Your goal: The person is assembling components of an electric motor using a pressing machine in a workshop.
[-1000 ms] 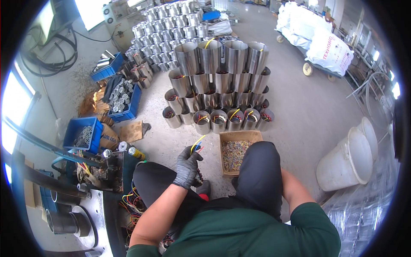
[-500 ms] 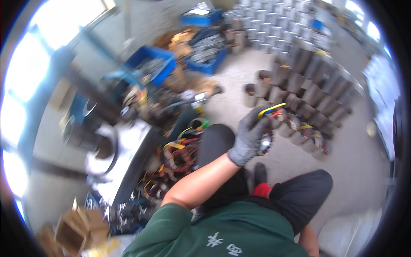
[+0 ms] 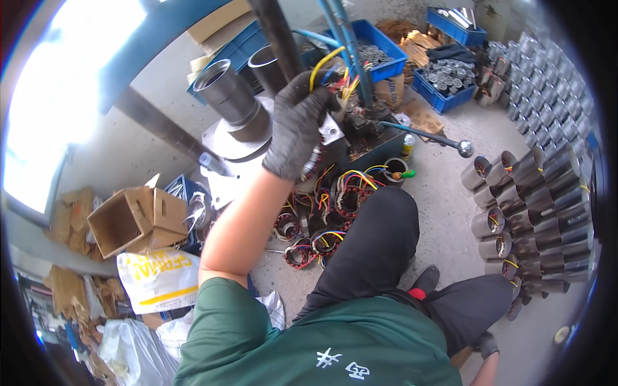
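My left hand [image 3: 297,125], in a dark grey glove, is raised over the press bench with its fingers closed around a wound motor stator [image 3: 314,162]. Most of the stator is hidden behind the glove; its yellow lead [image 3: 324,62] and other coloured wires stick out above. Just left of the hand, a dark steel cylinder [image 3: 226,96] stands on a round block on the white plate [image 3: 235,172]. My right hand [image 3: 487,345], also gloved, hangs low beside my right leg, its fingers too hidden to read.
More wound stators [image 3: 351,199] lie on the floor by my left knee. Rows of steel housings [image 3: 537,193] stand at right. A lever with a ball end [image 3: 465,148] juts from the press. Blue bins [image 3: 444,93] with metal parts sit behind; a cardboard box [image 3: 138,222] is at left.
My left hand has carried the stator from beside the steel housings leftward to the press plate. The view has turned left, and my right hand now shows at the lower right.
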Motion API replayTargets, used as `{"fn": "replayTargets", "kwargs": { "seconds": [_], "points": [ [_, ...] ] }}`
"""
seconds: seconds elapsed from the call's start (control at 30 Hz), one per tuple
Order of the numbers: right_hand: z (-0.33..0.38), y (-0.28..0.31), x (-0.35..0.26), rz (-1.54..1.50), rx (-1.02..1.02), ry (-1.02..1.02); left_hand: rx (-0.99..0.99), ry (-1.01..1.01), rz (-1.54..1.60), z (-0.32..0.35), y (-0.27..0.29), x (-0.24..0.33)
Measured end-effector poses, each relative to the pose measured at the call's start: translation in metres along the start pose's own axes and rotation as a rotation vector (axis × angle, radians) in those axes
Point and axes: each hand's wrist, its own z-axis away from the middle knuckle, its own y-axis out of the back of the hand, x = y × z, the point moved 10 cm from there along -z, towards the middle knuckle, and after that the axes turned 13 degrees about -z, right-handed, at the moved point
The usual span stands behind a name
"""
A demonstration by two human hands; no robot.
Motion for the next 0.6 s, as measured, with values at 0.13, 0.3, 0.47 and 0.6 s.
{"fn": "replayTargets", "kwargs": {
  "seconds": [0.13, 0.3, 0.47, 0.6],
  "points": [
    [-0.015, 0.09, -0.118, -0.343, 0.325, 0.194, 0.008, 0.082, -0.08, -0.034, 0.076, -0.043],
    [-0.02, 0.146, -0.314, -0.035, 0.404, 0.391, 0.068, 0.11, -0.051, -0.046, 0.159, -0.088],
    [-0.005, 0.12, -0.518, 0.08, 0.302, 0.669, 0.2, -0.004, -0.497, -0.05, 0.244, -0.118],
    [0.021, 0.025, -0.659, 0.597, 0.171, 0.86, 0.255, 0.009, -1.182, -0.031, 0.275, -0.125]
  ]
}}
